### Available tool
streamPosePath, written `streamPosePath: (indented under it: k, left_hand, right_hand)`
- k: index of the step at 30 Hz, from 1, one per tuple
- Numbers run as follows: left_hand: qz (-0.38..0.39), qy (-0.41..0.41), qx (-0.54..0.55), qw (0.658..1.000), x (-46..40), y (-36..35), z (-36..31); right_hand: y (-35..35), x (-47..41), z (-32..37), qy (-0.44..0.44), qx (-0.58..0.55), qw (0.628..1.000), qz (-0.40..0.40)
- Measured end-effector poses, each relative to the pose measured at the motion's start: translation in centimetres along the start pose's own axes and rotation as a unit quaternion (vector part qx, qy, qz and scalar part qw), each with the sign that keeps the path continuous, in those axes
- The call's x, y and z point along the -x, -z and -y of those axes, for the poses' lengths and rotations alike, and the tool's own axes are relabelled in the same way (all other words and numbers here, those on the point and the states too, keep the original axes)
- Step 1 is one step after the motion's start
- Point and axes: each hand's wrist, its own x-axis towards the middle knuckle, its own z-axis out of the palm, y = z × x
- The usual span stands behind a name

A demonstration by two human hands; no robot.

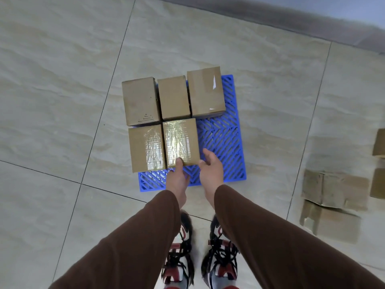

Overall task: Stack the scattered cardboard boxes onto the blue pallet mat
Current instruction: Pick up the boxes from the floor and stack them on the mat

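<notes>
Several brown cardboard boxes stand on the blue pallet mat [221, 142]. Three form the far row: left [140, 101], middle [174, 98], right [206, 91]. In the near row a taped box [145, 148] sits at the left and a second taped box [180, 140] sits beside it. My left hand [177, 180] pinches the near edge of that second box, thumb on its top. At the same box's near right corner is my right hand [211, 170], fingers spread, a fingertip just touching the corner. The mat's near right part is bare.
Loose cardboard boxes lie on the tiled floor at the right: two flattened ones [335, 189] [331, 223] and two more at the frame edge [379, 142] [378, 183]. My shoes [200, 268] stand just short of the mat. A dark wall base [291, 19] runs along the top right.
</notes>
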Motion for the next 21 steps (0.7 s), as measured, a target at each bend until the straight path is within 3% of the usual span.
streamPosePath:
  k: [2, 6, 9, 11, 21]
  left_hand:
    - [-0.003, 0.041, -0.029, 0.999, 2.2, -0.1, -0.2]
    - [0.015, 0.012, -0.137, 0.99, 4.8, -0.2, 0.5]
    - [0.109, 0.017, -0.168, 0.98, 9.6, -2.4, -0.5]
    - [0.132, 0.004, -0.178, 0.975, 12.9, -4.4, -1.4]
    - [0.299, -0.046, -0.37, 0.878, 22.8, -16.1, -1.3]
  right_hand:
    - [1.6, 1.5, -0.3, -0.007, -0.015, 1.0, -0.024]
    - [7.0, 6.1, -0.6, -0.022, -0.064, 0.992, -0.105]
    - [12.4, 10.0, -1.3, -0.044, -0.088, 0.984, -0.15]
    - [16.2, 12.6, -2.0, -0.061, -0.112, 0.977, -0.173]
    - [33.6, 20.0, -7.3, -0.126, -0.15, 0.939, -0.284]
